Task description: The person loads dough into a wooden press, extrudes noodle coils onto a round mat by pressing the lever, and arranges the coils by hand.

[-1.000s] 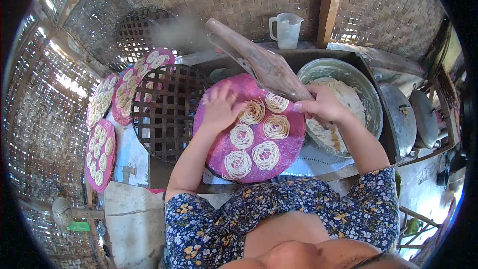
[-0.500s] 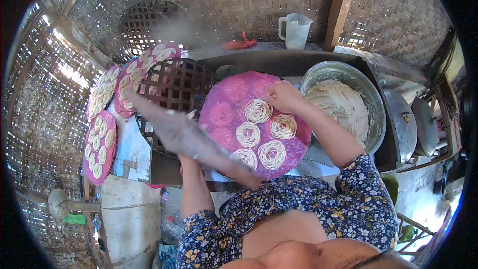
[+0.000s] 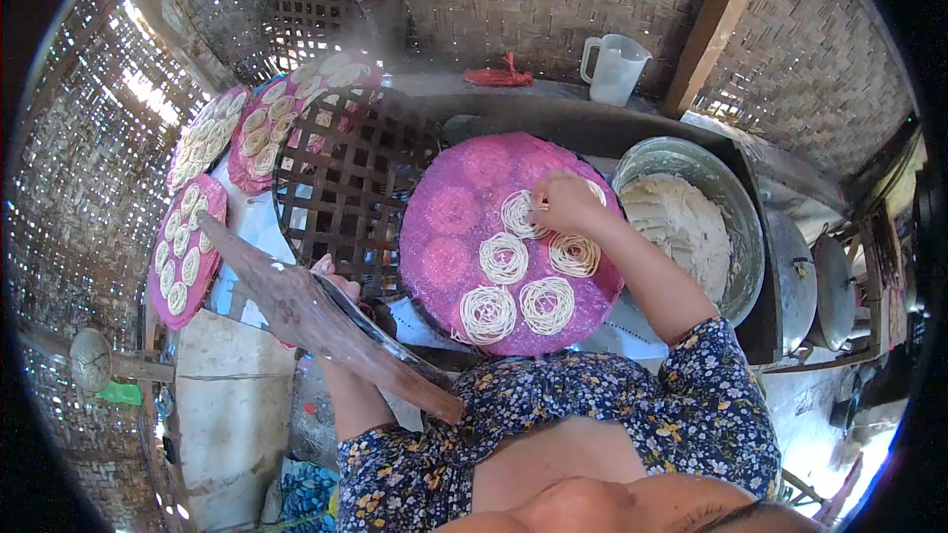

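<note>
A round tray covered with pink mesh (image 3: 444, 306) lies in front of me, with several coiled noodle nests (image 3: 504, 258) on its right and lower parts. My right hand (image 3: 565, 202) is over the tray's upper right, fingers bent down and closed at the edge of one nest; anything between them is too small to make out. My left hand (image 3: 339, 281) grips a long wooden tool (image 3: 326, 319) with a dark rim along one side. The wood hides most of that hand. It slants left of the tray, its near end by my waist.
A large metal basin of pale dough (image 3: 676, 227) stands right of the tray. An open-woven dark basket (image 3: 346, 188) is on the left, beside pink trays of nests (image 3: 188, 249). At the back are a plastic jug (image 3: 616, 71) and a red bundle (image 3: 499, 73). Metal lids (image 3: 834, 286) stand far right.
My left hand has moved left and down with the wooden tool, off the tray's edge. My right hand has shifted slightly; a nest beside it now shows. The view has turned a little.
</note>
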{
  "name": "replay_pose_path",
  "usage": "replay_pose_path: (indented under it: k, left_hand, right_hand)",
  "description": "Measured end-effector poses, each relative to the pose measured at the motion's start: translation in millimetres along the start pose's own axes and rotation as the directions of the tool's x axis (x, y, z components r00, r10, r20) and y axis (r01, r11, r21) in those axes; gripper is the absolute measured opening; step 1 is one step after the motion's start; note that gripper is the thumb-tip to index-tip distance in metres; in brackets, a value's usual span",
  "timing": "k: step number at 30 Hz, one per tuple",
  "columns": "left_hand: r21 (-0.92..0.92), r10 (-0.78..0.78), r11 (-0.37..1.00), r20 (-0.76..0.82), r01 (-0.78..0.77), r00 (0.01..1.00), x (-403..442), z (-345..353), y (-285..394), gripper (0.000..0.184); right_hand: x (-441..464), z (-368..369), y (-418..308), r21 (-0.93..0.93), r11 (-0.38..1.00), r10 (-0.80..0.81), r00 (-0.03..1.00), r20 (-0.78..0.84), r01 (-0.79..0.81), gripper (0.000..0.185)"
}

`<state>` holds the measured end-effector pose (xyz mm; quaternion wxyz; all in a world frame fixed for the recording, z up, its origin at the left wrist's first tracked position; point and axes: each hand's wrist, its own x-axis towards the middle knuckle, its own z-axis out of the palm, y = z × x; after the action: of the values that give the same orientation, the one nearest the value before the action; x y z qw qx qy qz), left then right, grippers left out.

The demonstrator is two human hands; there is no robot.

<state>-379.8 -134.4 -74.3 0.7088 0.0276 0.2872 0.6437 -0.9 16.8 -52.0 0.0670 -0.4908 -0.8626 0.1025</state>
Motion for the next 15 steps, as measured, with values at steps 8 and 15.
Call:
replay_pose_path:
  k: [8, 15]
  left_hand:
    - [-0.092, 0.037, 0.995, 0.594, 0.023, 0.804, 28.5, 0.2, -20.2, 0.016]
    - [-0.049, 0.022, 0.999, 0.510, 0.003, 0.860, 28.0, 5.6, -23.9, 0.019]
  right_hand:
    - [8.1, -2.0, -6.3, 0.337, 0.942, 0.018, 0.998, -0.055, 0.002, 0.024]
    - [-3.6, 0.6, -13.5, -0.131, 0.986, 0.103, 0.994, 0.022, -0.100, 0.032]
